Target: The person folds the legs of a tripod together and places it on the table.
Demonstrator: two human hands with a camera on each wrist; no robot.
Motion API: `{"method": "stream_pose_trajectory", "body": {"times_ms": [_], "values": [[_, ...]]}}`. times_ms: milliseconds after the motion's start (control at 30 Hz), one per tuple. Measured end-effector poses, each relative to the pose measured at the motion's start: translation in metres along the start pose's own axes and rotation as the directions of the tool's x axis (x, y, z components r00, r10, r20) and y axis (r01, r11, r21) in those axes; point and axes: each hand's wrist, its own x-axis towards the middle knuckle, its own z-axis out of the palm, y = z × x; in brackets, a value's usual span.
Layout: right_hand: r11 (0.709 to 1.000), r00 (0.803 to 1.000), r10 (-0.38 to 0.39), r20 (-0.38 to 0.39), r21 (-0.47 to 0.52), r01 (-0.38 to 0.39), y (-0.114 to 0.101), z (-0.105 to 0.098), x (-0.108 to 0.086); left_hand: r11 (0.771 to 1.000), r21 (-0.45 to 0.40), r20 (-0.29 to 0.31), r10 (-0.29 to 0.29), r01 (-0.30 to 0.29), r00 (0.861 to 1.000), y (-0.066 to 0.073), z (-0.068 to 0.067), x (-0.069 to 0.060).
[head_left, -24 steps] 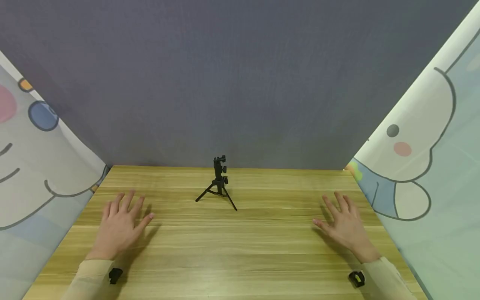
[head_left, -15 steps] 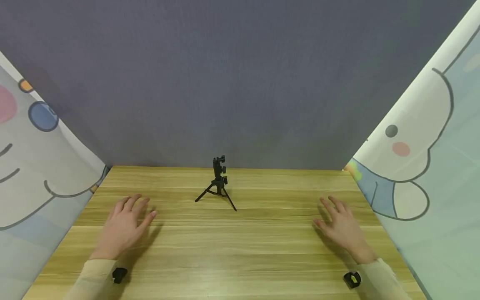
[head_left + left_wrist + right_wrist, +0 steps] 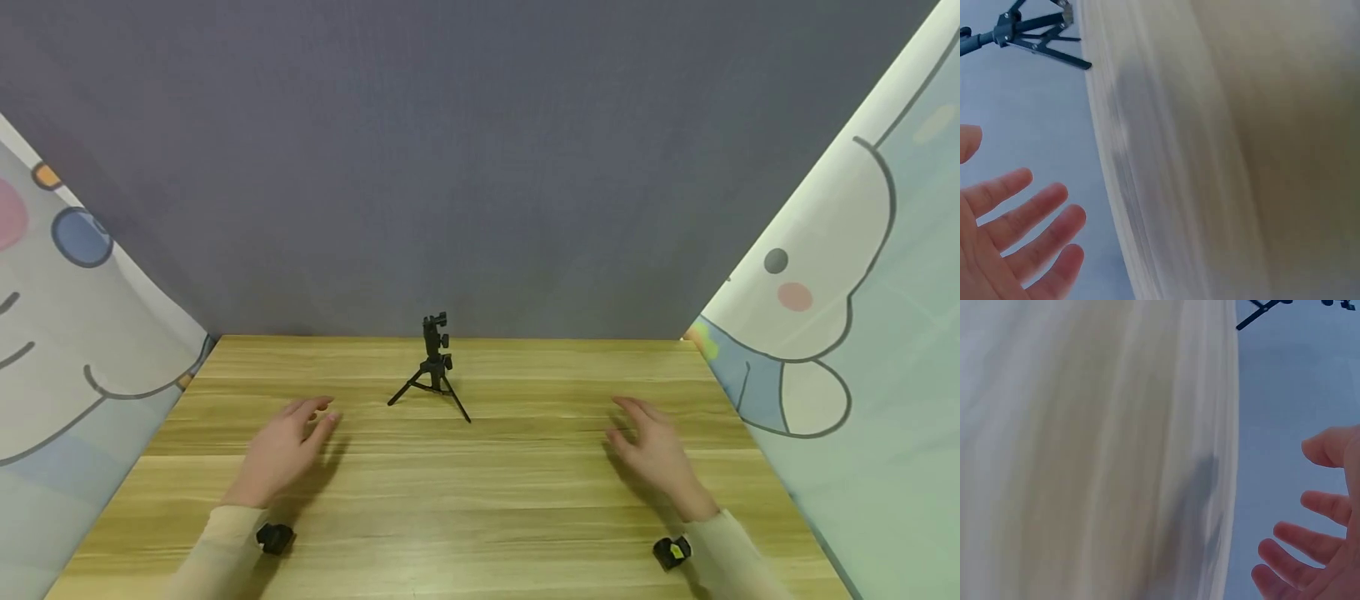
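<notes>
A small black tripod (image 3: 435, 362) stands upright on its spread legs near the back of the wooden table (image 3: 480, 483). To its left, my left hand (image 3: 281, 450) hovers over the table, fingers loosely bent and holding nothing. My right hand (image 3: 652, 450) is over the table on the other side, further from the tripod, also holding nothing. In the left wrist view the left hand's fingers (image 3: 1041, 215) are spread apart, with the tripod (image 3: 1029, 31) beyond them. The right wrist view shows relaxed, separated fingers (image 3: 1300, 544) and part of a tripod leg (image 3: 1260, 312).
A dark grey panel (image 3: 465, 167) rises behind the table's back edge. Cartoon-printed cloths hang at the left (image 3: 90, 317) and right (image 3: 840, 333). A small black device (image 3: 275, 538) sits at the left wrist, and another black device (image 3: 671, 552) at the right.
Both hands have moved inward, toward the tripod, and their fingers have gone from spread to more bent. The tripod stays in its place on the table.
</notes>
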Motion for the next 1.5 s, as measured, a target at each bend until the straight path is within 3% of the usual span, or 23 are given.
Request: {"method": "stream_pose_trajectory", "body": {"times_ms": [233, 500, 733, 1033, 1167, 1300, 1500], "values": [[0.997, 0.999, 0.029, 0.04, 0.066, -0.031, -0.015, 0.014, 0.013, 0.986, -0.16, 0.037, -0.04, 0.045, 0.999, 0.014, 0.014, 0.013], [0.988, 0.994, 0.038, 0.104, 0.146, -0.053, -0.034, 0.026, 0.03, 0.952, -0.305, 0.047, -0.022, 0.035, 0.999, 0.026, 0.035, 0.033], [0.976, 0.997, -0.018, 0.08, 0.218, 0.0, -0.051, 0.039, 0.048, 0.921, -0.387, 0.056, -0.02, 0.041, 0.998, 0.04, 0.05, 0.052], [0.942, 0.993, 0.006, 0.119, 0.332, -0.046, -0.076, 0.052, 0.07, 0.842, -0.536, 0.064, -0.036, 0.065, 0.997, 0.056, 0.066, 0.069], [0.917, 0.987, 0.031, 0.155, 0.388, -0.09, -0.089, 0.057, 0.082, 0.821, -0.566, 0.074, -0.038, 0.074, 0.996, 0.06, 0.069, 0.073], [0.893, 0.983, 0.024, 0.18, 0.439, -0.102, -0.105, 0.06, 0.097, 0.817, -0.571, 0.078, -0.039, 0.077, 0.996, 0.063, 0.069, 0.076], [0.866, 0.982, -0.035, 0.184, 0.497, -0.062, -0.129, 0.062, 0.118, 0.824, -0.563, 0.057, -0.041, 0.066, 0.998, 0.066, 0.069, 0.08]]}}
